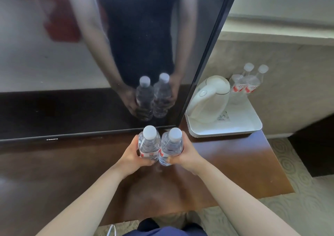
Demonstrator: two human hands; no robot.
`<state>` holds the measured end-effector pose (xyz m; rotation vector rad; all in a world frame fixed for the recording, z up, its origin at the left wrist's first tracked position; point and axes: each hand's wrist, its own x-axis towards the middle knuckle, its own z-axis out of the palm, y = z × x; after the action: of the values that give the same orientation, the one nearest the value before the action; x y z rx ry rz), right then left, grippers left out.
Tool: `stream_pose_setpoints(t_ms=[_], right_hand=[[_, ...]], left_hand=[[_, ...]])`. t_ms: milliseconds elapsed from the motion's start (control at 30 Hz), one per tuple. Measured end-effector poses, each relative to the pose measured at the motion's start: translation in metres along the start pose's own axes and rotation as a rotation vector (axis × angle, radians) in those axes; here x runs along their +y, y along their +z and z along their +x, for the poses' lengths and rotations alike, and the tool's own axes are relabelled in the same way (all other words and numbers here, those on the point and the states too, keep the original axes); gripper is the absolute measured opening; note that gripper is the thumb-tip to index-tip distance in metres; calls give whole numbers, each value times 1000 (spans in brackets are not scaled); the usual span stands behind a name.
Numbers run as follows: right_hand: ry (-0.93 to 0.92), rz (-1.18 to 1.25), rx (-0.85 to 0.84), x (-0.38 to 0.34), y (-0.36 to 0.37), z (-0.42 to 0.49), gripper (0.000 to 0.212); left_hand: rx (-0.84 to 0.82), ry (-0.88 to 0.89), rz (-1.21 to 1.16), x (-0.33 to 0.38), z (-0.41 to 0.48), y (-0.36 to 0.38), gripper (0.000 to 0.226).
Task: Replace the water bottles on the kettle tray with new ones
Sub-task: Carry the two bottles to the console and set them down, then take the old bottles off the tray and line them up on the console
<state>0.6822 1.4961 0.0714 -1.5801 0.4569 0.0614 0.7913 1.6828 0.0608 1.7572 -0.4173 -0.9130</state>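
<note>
Your left hand [134, 154] and right hand [186, 154] each have fingers wrapped round a clear capped plastic water bottle; stand the left bottle [149, 144] and right bottle [170, 148] upright on the brown wooden bench [226, 163], clear of the white kettle tray [226, 129].

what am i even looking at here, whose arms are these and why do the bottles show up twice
This is one picture from a camera worn on a person's head, looking down at their own bare arms. The left hand grips one clear plastic water bottle with a white cap; the right hand grips a second matching bottle. They are over a brown wooden desk. The copy above is their reflection in a dark television screen. To the right, a white tray carries a white electric kettle and two more capped bottles.
</note>
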Motion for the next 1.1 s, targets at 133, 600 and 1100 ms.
stream_pose_setpoints(t_ms=[133, 600, 1100], right_hand=[[-18, 1, 8, -1, 2, 1, 80], [-82, -67, -50, -18, 5, -1, 73], [86, -90, 128, 33, -19, -18, 75]], left_hand=[[25, -4, 5, 0, -1, 4, 91], [-11, -11, -14, 3, -1, 6, 88], [32, -624, 80, -15, -29, 63, 31]])
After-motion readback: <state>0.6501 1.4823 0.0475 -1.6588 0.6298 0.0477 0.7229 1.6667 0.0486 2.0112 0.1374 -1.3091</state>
